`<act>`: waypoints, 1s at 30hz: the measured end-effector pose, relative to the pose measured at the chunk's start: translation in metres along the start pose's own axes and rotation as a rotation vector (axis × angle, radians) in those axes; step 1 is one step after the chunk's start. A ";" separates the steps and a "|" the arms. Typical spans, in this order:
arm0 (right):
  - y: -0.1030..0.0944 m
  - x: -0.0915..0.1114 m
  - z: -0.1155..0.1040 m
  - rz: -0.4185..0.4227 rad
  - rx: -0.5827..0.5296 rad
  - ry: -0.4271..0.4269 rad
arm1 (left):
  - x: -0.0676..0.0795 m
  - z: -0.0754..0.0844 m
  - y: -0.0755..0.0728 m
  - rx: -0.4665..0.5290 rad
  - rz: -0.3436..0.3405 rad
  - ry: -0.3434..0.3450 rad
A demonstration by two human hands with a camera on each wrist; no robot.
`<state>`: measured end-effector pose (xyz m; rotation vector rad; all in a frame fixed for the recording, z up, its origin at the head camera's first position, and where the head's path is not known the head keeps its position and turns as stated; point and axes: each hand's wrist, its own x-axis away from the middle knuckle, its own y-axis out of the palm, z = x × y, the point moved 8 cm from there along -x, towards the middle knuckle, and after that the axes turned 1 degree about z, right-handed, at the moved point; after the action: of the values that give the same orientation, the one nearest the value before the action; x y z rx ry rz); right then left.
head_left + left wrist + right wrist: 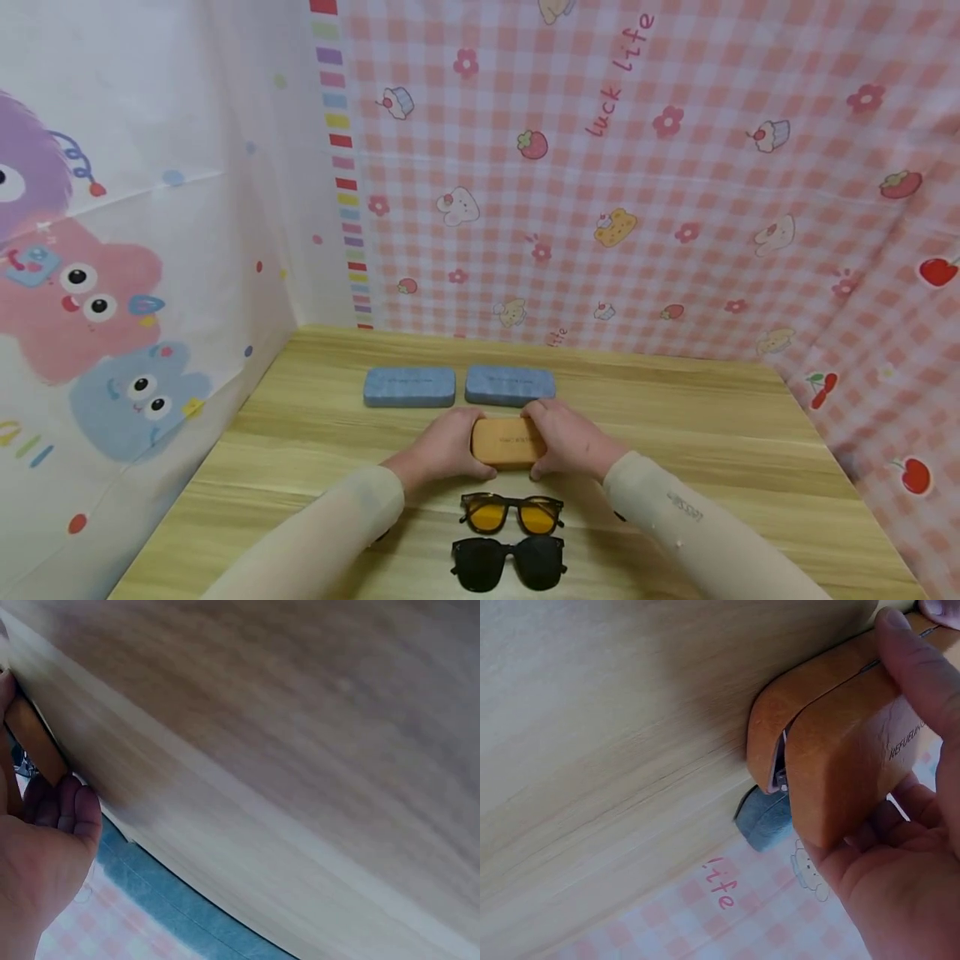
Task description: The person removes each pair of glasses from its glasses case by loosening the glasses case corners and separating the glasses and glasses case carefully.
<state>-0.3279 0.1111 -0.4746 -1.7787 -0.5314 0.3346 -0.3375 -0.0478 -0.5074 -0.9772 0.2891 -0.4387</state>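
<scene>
Both hands hold an orange-brown glasses case [501, 442] on the table, one at each end. My left hand [448, 446] has its fingers curled round the left end; in the left wrist view the case [36, 742] shows only as a narrow strip. Round the right end curls my right hand [573, 442], its thumb along the hinge side in the right wrist view. There the lid stands slightly ajar from the base, and something small and dark shows in the gap. Nearer the person lie glasses with yellow lenses [487, 517] and black sunglasses [480, 565].
Behind the hands, two blue glasses cases [409, 387] [510, 385] lie side by side, the right one close to the right hand's fingers. The wooden table [675, 417] meets a pink checked cloth [570, 275] at the back and a white printed cloth [247, 358] at left.
</scene>
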 end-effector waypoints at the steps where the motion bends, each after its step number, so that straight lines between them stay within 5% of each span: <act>1: 0.000 0.001 0.000 0.005 0.005 0.000 | 0.000 0.000 0.000 0.002 0.004 0.002; 16: -0.028 0.006 -0.004 0.115 0.002 -0.001 | 0.003 0.006 0.004 -0.066 0.055 0.045; 22: -0.044 0.015 0.006 0.159 0.256 -0.032 | 0.005 0.011 0.007 -0.061 -0.017 0.024; 26: -0.052 0.020 0.021 0.080 0.342 0.014 | 0.007 0.010 0.004 -0.003 -0.032 0.007; 30: -0.054 0.023 0.045 -0.036 0.239 0.104 | 0.010 0.009 0.003 0.002 -0.032 -0.001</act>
<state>-0.3403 0.1714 -0.4334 -1.5443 -0.4303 0.2668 -0.3242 -0.0446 -0.5054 -0.9811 0.2722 -0.4675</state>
